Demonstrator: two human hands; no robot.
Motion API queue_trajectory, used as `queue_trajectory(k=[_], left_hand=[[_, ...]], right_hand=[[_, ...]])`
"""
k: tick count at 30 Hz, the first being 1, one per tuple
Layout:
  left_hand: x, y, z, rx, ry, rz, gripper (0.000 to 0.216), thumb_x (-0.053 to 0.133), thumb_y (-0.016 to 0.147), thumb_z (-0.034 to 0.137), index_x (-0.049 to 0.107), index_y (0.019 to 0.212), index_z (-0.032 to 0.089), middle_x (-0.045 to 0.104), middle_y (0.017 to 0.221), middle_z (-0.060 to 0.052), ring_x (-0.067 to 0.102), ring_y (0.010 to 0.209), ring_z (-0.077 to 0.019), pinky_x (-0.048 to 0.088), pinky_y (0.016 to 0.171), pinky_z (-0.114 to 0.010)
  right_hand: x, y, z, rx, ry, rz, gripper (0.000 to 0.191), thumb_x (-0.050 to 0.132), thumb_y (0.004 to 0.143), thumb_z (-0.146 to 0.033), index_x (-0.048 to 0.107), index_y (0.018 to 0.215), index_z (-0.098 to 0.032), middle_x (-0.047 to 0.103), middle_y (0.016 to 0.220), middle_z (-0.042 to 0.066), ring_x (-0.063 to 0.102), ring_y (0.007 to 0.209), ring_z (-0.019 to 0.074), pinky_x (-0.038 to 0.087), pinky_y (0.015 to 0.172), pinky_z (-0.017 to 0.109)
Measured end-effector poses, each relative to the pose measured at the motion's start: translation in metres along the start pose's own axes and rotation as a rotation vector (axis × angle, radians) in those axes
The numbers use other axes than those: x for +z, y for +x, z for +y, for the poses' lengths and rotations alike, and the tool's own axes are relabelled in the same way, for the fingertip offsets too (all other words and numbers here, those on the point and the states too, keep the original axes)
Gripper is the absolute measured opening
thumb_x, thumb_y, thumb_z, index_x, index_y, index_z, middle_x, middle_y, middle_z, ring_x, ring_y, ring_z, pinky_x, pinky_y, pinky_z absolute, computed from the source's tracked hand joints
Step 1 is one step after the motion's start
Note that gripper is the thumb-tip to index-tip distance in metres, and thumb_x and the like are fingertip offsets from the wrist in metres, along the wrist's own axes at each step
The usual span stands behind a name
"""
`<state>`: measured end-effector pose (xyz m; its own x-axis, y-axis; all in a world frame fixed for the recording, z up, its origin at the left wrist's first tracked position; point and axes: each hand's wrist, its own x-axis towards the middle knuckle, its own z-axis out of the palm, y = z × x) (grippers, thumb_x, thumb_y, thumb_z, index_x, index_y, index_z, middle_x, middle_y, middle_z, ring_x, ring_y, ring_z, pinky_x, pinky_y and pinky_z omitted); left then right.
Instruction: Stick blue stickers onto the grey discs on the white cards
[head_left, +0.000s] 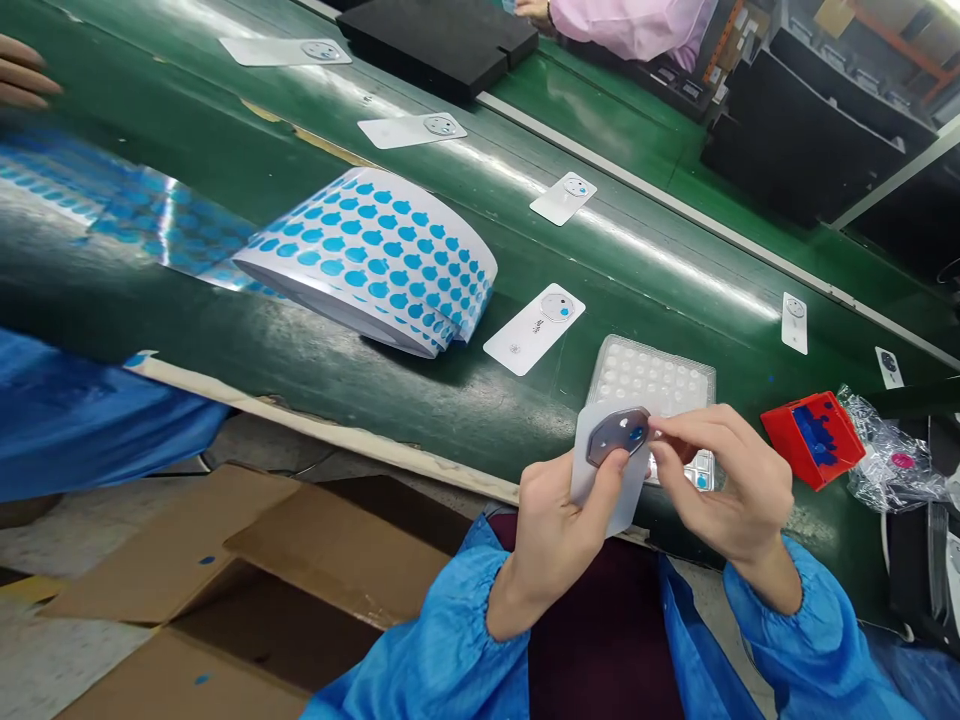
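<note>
My left hand point(551, 530) grips a flat white panel point(616, 436) that has a dark octagonal part with a small blue dot at its upper end. The left thumb presses across the panel's face. My right hand point(739, 480) is closed in a pinch at the right edge of the octagonal part; what lies between those fingertips, if anything, is too small to make out. Below and behind the hands is a clear plastic tray point(651, 370) with rows of small pockets, partly covered by the panel and right hand. A similar white panel point(534, 330) lies left of the tray.
A roll of blue-dotted sticker sheet point(375, 250) lies on the green bench. Several more panels, such as one point(564, 198), lie farther back. To the right are a red box point(812, 440) and crumpled clear plastic point(892, 460). A co-worker's hand point(26, 72) is far left.
</note>
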<state>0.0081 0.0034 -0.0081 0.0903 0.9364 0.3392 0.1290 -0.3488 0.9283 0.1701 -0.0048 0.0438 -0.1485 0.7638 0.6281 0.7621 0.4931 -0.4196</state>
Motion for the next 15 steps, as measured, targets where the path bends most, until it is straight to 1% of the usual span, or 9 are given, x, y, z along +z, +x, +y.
queue_trajectory(k=[2,3,5,8,11,15], left_hand=[[-0.001,0.001,0.002,-0.016,-0.012,-0.016,0.028,0.063,0.100,0.014,0.076,0.076,0.017,0.067,0.055,0.002,0.056,0.042,-0.0103,0.047,0.047,-0.020],[0.000,0.001,0.003,-0.010,-0.015,-0.018,0.028,0.063,0.100,0.014,0.074,0.074,0.017,0.065,0.055,0.003,0.054,0.042,-0.0097,0.045,0.046,-0.020],[0.001,0.001,0.002,0.024,-0.021,-0.014,0.030,0.064,0.100,0.014,0.070,0.071,0.017,0.062,0.053,0.004,0.051,0.041,-0.0086,0.042,0.045,-0.020],[0.002,0.000,0.001,0.071,-0.028,-0.001,0.032,0.064,0.100,0.012,0.064,0.068,0.018,0.062,0.055,0.004,0.053,0.044,-0.0083,0.042,0.046,-0.019],[0.003,0.000,0.001,0.084,-0.040,-0.012,0.035,0.064,0.099,0.011,0.060,0.065,0.019,0.062,0.055,0.004,0.056,0.046,-0.0093,0.046,0.049,-0.020],[0.003,-0.001,0.003,0.088,-0.015,-0.012,0.035,0.064,0.100,0.012,0.061,0.066,0.019,0.059,0.053,0.005,0.053,0.043,-0.0093,0.044,0.047,-0.021]], right_hand=[[0.000,-0.002,0.004,-0.114,-0.137,0.028,0.024,0.075,0.095,-0.008,0.076,0.113,-0.023,0.078,0.085,0.001,0.071,0.066,0.0129,0.058,0.060,0.024],[0.000,-0.003,0.006,-0.154,-0.191,0.026,0.024,0.076,0.095,-0.007,0.076,0.113,-0.023,0.078,0.084,0.000,0.070,0.066,0.0121,0.058,0.061,0.023],[-0.001,-0.004,0.008,-0.189,-0.258,0.021,0.021,0.076,0.095,-0.007,0.075,0.108,-0.024,0.076,0.080,-0.001,0.069,0.064,0.0110,0.055,0.060,0.023],[-0.003,-0.003,0.010,-0.218,-0.299,0.000,0.017,0.075,0.096,-0.006,0.073,0.104,-0.022,0.074,0.080,-0.001,0.068,0.064,0.0113,0.053,0.059,0.023],[-0.006,-0.001,0.012,-0.300,-0.317,-0.046,0.014,0.073,0.098,-0.009,0.071,0.103,-0.021,0.074,0.080,0.000,0.069,0.066,0.0131,0.055,0.060,0.025],[-0.010,-0.003,0.014,-0.374,-0.371,-0.075,0.010,0.072,0.100,-0.013,0.071,0.106,-0.021,0.074,0.079,0.000,0.069,0.066,0.0145,0.056,0.060,0.027]])
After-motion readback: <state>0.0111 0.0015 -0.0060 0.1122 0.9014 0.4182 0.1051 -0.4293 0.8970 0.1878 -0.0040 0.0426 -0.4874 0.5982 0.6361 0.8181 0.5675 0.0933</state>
